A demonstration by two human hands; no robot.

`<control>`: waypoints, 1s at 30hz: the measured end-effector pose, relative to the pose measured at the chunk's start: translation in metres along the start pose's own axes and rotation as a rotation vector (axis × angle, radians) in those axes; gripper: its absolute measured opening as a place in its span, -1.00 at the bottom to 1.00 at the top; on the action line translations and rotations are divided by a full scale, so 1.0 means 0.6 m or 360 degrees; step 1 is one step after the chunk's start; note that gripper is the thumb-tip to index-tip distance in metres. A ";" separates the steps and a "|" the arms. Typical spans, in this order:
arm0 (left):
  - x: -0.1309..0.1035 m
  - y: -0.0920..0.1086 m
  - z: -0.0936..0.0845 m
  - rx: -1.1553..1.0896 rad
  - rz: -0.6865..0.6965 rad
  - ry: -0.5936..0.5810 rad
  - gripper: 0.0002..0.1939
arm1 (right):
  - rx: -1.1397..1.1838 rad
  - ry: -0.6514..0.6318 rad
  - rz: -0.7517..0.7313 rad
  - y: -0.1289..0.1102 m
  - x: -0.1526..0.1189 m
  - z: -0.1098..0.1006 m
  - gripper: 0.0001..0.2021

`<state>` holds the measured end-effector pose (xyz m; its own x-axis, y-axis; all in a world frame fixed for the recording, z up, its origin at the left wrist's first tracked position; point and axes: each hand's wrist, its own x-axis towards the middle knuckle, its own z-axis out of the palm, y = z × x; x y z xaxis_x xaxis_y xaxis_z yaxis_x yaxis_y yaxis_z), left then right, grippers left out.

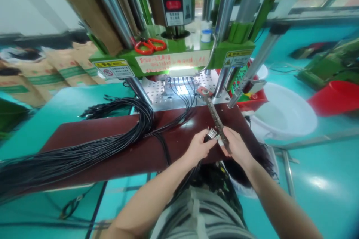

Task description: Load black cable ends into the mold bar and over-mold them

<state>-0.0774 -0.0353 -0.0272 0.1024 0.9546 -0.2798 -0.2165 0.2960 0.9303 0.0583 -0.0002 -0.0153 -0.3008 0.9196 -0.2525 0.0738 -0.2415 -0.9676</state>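
Note:
Pinched in my left hand (199, 146) is a small bunch of black cables whose silvery connector ends (211, 133) point up and right. My right hand (235, 145) is closed round the lower part of a long metal bar (214, 116), close beside those ends. The bar slants up and left to a reddish block (204, 91) at the edge of the perforated metal plate (157, 95). Several thin black cables (183, 114) run from under the green press head (175, 58) over the brown table (117, 164). A thick bundle of black cables (112, 140) lies on the table's left side.
Red-handled scissors (150, 46) and a blue-and-white container (206, 34) rest on the press. Metal columns (223, 82) flank the plate. At right are a red crate (254, 101), a white tub (286, 110) and a red bucket (336, 99); paper sacks (47, 78) stand at left.

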 end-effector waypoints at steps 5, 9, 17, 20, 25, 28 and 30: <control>0.001 0.007 0.004 0.0013 -0.0081 -0.0055 -0.76 | -0.0048 -0.0036 0.0017 0.002 -0.002 -0.005 -0.68; 0.004 0.004 0.002 0.0055 -0.0117 -0.0093 -0.74 | -0.0149 -0.0063 0.0010 0.000 -0.005 -0.007 -0.66; 0.001 -0.012 -0.005 0.0026 0.0001 -0.0022 -0.76 | -0.0504 -0.0086 -0.0148 0.001 -0.008 0.004 -0.59; 0.001 -0.012 -0.008 0.0008 0.0121 0.0036 -0.73 | -0.0344 -0.0083 -0.0115 0.002 -0.007 -0.002 -0.59; 0.004 -0.011 -0.010 0.0062 0.0181 0.0098 -0.72 | -0.0079 -0.0060 -0.0074 0.009 -0.005 -0.015 -0.53; 0.007 -0.009 -0.008 0.0262 0.0189 0.0067 -0.75 | -0.0047 -0.0132 -0.0067 0.008 -0.004 -0.017 -0.54; 0.009 -0.007 -0.006 0.0319 0.0209 0.0067 -0.76 | -0.0053 -0.0187 -0.0049 0.005 -0.003 -0.017 -0.55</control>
<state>-0.0797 -0.0312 -0.0334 0.0445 0.9862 -0.1593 -0.0277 0.1606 0.9866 0.0688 0.0008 -0.0176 -0.4126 0.8834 -0.2223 0.0935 -0.2016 -0.9750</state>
